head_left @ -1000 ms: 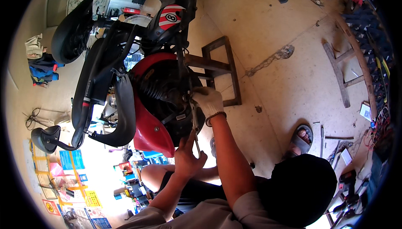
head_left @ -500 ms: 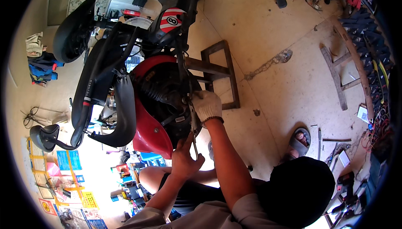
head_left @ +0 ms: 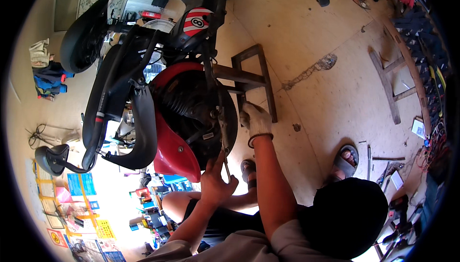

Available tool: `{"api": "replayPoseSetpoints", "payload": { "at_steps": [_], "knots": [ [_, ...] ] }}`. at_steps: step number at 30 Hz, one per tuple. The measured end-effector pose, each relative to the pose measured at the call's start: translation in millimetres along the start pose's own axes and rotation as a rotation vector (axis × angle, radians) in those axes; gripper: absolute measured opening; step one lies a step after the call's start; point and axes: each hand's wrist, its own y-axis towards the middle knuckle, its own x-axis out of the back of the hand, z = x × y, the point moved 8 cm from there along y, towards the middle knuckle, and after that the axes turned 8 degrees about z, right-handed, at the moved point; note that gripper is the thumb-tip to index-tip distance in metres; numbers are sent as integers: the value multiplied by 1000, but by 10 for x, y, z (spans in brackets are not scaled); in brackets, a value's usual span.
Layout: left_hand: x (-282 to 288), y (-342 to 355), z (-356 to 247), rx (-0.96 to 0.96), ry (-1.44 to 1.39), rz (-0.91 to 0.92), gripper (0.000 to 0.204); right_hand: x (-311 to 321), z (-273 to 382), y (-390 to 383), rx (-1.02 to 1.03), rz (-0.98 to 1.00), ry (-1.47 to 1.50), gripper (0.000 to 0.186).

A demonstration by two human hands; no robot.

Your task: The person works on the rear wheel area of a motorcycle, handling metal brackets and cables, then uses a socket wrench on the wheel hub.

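Observation:
A black and red two-wheeled scooter [head_left: 175,154] stands at the left, its black rear wheel [head_left: 232,113] partly under the red fender. Beside that wheel, my bare left hand [head_left: 215,185] is closed round the lower end of a slim metal rod-shaped tool [head_left: 227,166]. The tool's upper part runs up along the metal bar [head_left: 223,125] by the wheel, and I cannot see its tip. My right hand [head_left: 257,120], in a white work glove, is off the wheel to its right. Its fingers are curled near the wooden stand, and what they hold is hidden.
A dark wooden stand [head_left: 268,87] is next to the scooter's wheel. Farther right lies another wooden frame [head_left: 383,87]. Several tools and a metal rod [head_left: 369,161] lie on the floor at the lower right, near a sandalled foot [head_left: 346,160]. Boxes and tools crowd the lower left.
My right hand has come away from the bar by the wheel and moved right, toward the wooden stand. My left hand keeps its grip on the metal tool, nearly unmoved.

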Motion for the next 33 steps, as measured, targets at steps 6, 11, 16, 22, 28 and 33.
{"api": "replayPoseSetpoints", "payload": {
  "at_steps": [6, 11, 16, 22, 28, 33],
  "knots": [
    [-14, 9, -12, 42, 8, 54, 87, -165, -248, -77, -85, 31, 87, 27],
    [36, 38, -83, 48, -18, 78, 86, -214, -384, -37, -125, 60, 181, 37],
    [11, 45, -100, 37, -18, 42, 85, -286, -450, 36, -109, 209, 167, 40],
    [-46, -18, -57, 22, 30, -49, 84, -355, -356, -31, -71, 247, 135, 38],
    [-89, -24, -45, 23, 1, -88, 82, -388, -192, -113, 127, 234, -87, 38],
    [-136, -56, -19, 21, 7, -106, 79, -503, 120, -278, 172, 247, -453, 36]
  ]
}}
